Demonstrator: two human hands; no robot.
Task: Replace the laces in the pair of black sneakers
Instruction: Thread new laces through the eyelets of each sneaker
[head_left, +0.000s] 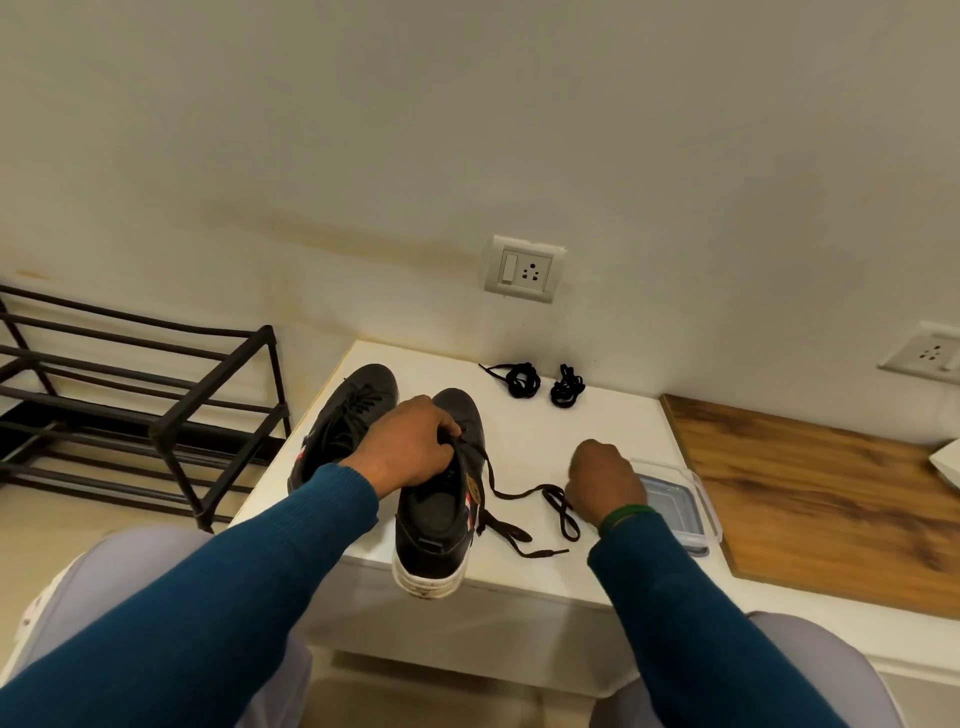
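Two black sneakers stand on a small white table (587, 415). The right sneaker (436, 525) has a white sole that juts over the table's front edge, and my left hand (410, 447) grips it across the tongue and upper eyelets. Its old black lace (511, 491) trails loose to the right across the table, and my right hand (602, 478) is closed on the lace's far loop. The left sneaker (345, 415) sits further back, still laced. Two coiled black laces (523, 379) (567, 387) lie at the table's back.
A clear plastic container (675, 506) sits at the table's right edge, partly behind my right hand. A wooden surface (810, 493) adjoins on the right. A black metal shoe rack (135, 400) stands to the left. Wall sockets (523, 269) are behind the table.
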